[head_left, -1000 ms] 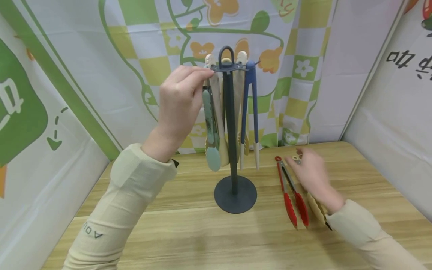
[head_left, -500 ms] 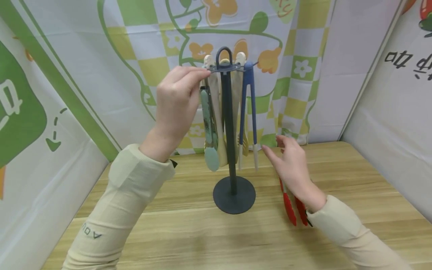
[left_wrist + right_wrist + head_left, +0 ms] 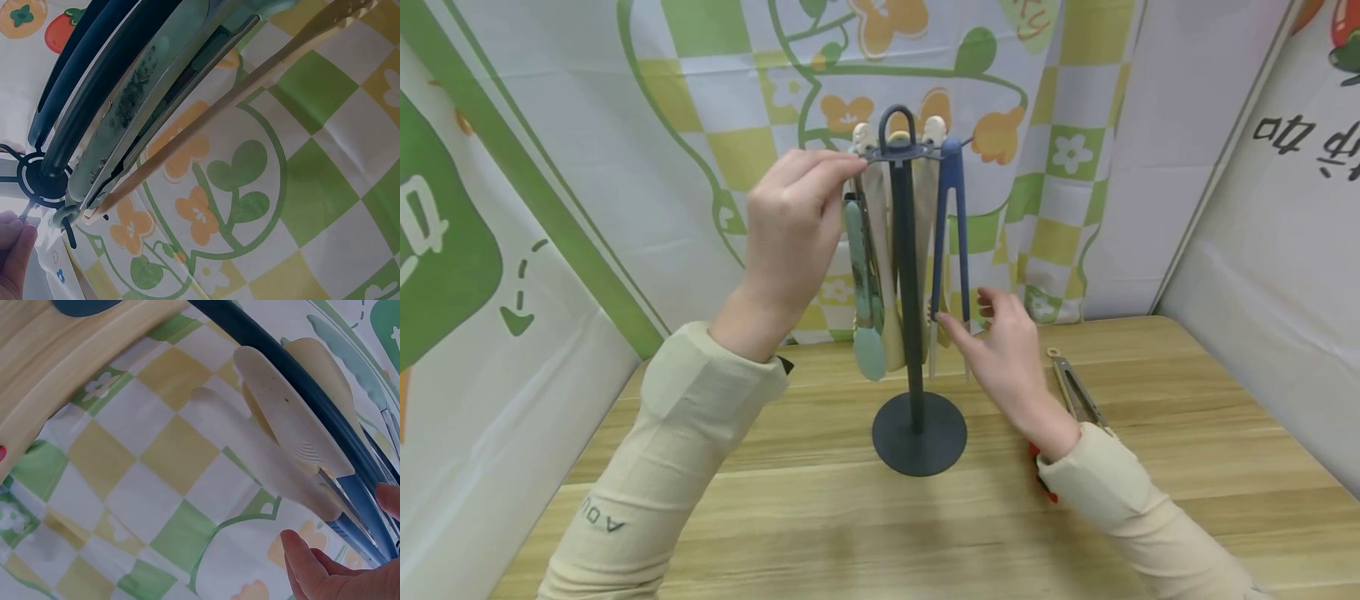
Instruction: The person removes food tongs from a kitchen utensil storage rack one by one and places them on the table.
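A dark utensil stand (image 3: 919, 433) with a round base stands mid-table, with several utensils hanging from its top ring. My left hand (image 3: 793, 221) pinches a hook of that ring between thumb and fingers; the left wrist view shows the fingertips (image 3: 22, 247) there. Blue tongs (image 3: 952, 196) with white tips hang on the right side, legs downward. Around their lower legs, my right hand (image 3: 1003, 358) has thumb and fingers spread apart. In the right wrist view, thumb and fingers lie either side of the tongs (image 3: 359, 506); contact is unclear.
Green tongs (image 3: 859, 267) and beige utensils (image 3: 891, 325) hang close together on the stand. On the table at right lie metal tongs (image 3: 1075, 387) and red-tipped tongs (image 3: 1047, 483), partly hidden by my right arm. A patterned cloth (image 3: 1060, 208) hangs behind.
My right hand has moved left, from the tongs lying on the table to the hanging blue tongs. The left hand keeps its hold on the ring.
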Motion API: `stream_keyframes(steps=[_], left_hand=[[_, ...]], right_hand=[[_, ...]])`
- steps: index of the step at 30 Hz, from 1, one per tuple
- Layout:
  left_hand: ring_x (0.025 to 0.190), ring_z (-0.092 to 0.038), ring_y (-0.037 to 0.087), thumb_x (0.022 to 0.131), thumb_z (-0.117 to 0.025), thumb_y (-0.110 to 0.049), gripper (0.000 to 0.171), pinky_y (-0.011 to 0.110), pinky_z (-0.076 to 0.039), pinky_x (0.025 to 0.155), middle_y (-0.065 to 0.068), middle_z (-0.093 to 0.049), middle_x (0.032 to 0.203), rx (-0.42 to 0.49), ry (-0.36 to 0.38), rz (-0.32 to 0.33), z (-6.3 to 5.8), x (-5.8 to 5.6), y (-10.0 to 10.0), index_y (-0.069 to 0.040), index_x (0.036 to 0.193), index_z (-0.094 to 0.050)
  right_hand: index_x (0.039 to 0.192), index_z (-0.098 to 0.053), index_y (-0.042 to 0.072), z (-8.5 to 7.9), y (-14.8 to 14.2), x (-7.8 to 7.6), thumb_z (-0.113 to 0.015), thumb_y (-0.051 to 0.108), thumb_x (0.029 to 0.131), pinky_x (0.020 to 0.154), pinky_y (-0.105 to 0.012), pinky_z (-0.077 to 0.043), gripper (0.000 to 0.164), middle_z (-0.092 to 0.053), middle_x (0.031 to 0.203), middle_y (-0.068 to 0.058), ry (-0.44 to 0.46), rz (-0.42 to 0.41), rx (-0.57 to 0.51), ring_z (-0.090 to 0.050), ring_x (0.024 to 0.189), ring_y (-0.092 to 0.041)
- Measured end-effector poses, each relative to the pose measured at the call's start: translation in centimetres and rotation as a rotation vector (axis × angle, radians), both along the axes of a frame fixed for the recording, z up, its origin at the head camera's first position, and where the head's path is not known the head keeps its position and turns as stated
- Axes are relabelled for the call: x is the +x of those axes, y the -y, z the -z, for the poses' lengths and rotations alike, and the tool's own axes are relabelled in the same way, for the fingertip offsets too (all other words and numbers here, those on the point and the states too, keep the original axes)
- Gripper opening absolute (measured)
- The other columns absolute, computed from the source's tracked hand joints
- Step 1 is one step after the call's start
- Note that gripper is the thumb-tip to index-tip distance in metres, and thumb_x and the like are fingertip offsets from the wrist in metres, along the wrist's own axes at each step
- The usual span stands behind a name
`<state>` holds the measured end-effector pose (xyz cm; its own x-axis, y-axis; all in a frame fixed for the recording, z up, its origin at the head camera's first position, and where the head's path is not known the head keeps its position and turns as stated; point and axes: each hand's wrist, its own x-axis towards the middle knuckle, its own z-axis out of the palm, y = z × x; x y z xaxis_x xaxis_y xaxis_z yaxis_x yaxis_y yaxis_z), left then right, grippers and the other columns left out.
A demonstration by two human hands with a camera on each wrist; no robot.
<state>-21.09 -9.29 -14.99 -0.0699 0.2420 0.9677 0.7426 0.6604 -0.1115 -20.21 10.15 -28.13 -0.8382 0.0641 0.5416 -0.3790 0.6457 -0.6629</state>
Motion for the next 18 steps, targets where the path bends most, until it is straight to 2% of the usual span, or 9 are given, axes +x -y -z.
stream_keyframes(steps=[6, 13, 18], left_hand=[[0.076, -0.063, 0.026, 0.087, -0.05, 0.008, 0.02, 0.027, -0.052, 0.074, 0.015, -0.068, 0.084, -0.001, -0.001, -0.006, 0.0, 0.0, 0.0, 0.005, 0.086, -0.07], [0.076, -0.063, 0.026, 0.087, -0.05, 0.008, 0.02, 0.027, -0.052, 0.074, 0.015, -0.068, 0.084, -0.001, -0.001, 0.003, 0.0, 0.0, 0.0, 0.005, 0.086, -0.07], [0.077, -0.063, 0.026, 0.087, -0.05, 0.008, 0.019, 0.027, -0.052, 0.075, 0.015, -0.068, 0.085, 0.001, -0.002, -0.001, 0.1, 0.0, 0.0, 0.005, 0.086, -0.07]], right_hand=[[0.124, -0.046, -0.005, 0.1, 0.9, -0.3, -0.066, 0.041, 0.081, 0.079, -0.04, -0.046, 0.066, -0.052, 0.109, -0.018, 0.04, 0.004, 0.01, -0.051, 0.098, -0.03], [0.126, -0.042, -0.006, 0.4, 1.7, -0.5, -0.065, 0.046, 0.08, 0.065, -0.036, -0.046, 0.073, -0.05, 0.106, -0.017, 0.099, 0.046, 0.054, -0.05, 0.079, -0.025], [0.125, -0.042, -0.006, 0.6, 1.9, -0.6, -0.067, 0.044, 0.079, 0.063, -0.036, -0.046, 0.072, -0.05, 0.105, -0.016, 0.114, 0.069, 0.072, -0.05, 0.078, -0.025]])
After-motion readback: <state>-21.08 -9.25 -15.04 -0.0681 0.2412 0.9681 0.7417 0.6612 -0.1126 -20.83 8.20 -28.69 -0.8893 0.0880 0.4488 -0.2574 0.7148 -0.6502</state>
